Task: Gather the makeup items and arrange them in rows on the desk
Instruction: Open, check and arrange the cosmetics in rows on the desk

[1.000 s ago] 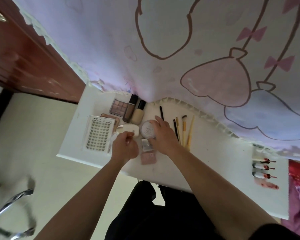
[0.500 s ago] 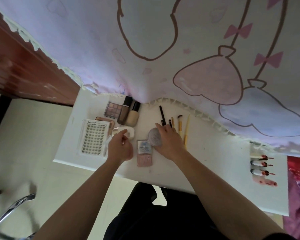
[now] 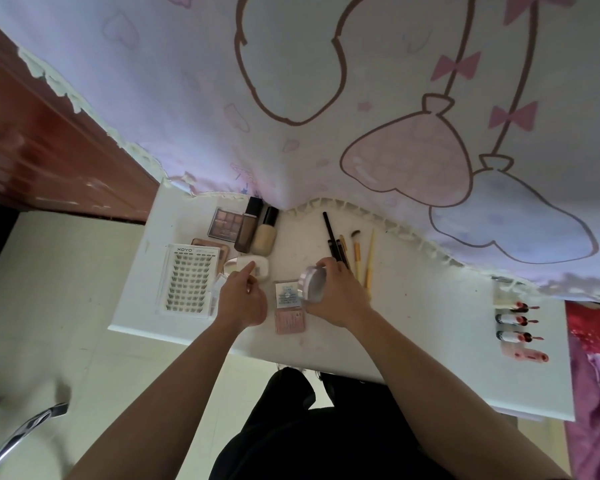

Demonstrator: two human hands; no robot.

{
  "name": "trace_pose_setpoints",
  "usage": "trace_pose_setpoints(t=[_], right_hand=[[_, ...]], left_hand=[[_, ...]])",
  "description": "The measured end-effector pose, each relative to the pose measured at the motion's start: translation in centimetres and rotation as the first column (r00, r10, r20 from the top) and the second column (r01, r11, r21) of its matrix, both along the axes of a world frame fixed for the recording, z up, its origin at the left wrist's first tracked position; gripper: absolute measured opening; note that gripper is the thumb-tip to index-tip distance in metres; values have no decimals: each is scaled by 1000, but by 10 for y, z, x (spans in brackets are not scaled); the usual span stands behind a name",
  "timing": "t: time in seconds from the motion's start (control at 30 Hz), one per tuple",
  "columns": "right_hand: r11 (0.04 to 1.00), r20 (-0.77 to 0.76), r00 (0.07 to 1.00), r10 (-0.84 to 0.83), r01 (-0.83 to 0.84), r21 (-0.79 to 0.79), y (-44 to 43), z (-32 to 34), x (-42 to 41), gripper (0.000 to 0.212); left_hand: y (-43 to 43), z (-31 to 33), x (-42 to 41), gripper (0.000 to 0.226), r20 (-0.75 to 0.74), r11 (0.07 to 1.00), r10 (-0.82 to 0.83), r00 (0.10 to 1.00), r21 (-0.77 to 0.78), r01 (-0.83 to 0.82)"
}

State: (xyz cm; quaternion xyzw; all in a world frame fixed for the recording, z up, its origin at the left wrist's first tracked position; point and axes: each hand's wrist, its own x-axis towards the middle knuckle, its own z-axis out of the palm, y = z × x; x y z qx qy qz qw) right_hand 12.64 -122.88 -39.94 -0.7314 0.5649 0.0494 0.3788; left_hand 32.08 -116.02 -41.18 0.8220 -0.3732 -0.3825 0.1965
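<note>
Right hand (image 3: pixel 336 299) holds round jar (image 3: pixel 313 284) tilted above counter (image 3: pixel 430 323), brushes (image 3: pixel 355 252) just behind. Left hand (image 3: pixel 241 301) loosely curled, empty, beside lash tray (image 3: pixel 187 280).

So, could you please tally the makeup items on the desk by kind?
Foundation bottles: 2
Eyeshadow palette: 1
Lash tray: 1
Brushes and pencils: about 5
Lip tubes: 4
Compacts and small boxes, including the round case in the right hand: about 5
Total: about 18
</note>
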Motion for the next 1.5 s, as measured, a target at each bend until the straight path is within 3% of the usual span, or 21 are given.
trace_pose_setpoints(t=[0.1,0.2,0.33,0.43,0.5,0.57,0.63,0.73,0.8,0.87,0.97,1.1,1.3,1.5], right_hand=[[971,153,960,-233,221,91,8,8,-3,83],[932,272,892,-361,330,152,15,13,-9,86],[803,452,666,-593,449,393,17,26,-15,93],[731,522,514,-680,426,533,15,43,-20,88],[735,551,486,-678,422,531,18,55,-22,72],[769,572,514,-639,428,475,20,61,-23,63],[816,584,571,-578,415,402,22,68,-23,69],[897,547,712,-441,366,247,25,78,-25,94],[946,469,828,-306,321,48,29,84,-26,95],[943,398,879,-264,322,-86,33,88,-28,94],[915,422,838,-345,401,-47,35,91,-32,92],[908,489,781,-389,416,59,39,95,-33,71],[910,469,789,-397,403,92,45,96,-38,79],[910,529,744,-409,372,180,50,99,-41,35]], left_hand=[[-2,7,1,49,-73,998,66,995,3,-66],[-5,17,3,39,-156,992,123,980,-12,-126],[-12,32,1,24,-138,984,116,984,-121,-133],[-19,53,-8,14,-342,975,164,925,-89,-205],[-24,71,-15,27,-552,969,235,800,68,-238],[-29,82,-20,44,-690,965,262,675,206,-164],[-32,89,-24,56,-745,973,207,634,223,-56],[-38,97,-28,43,-736,993,101,670,117,-22],[-39,102,-32,40,-705,999,35,709,42,-8],[-38,107,-36,37,-714,999,-34,699,-14,35],[-35,114,-40,41,-758,994,-83,647,-20,104],[-36,117,-41,50,-757,970,-179,629,-29,241],[-40,118,-39,53,-773,950,-235,590,-53,309],[-40,109,-41,53,-766,940,-280,579,-96,328]])
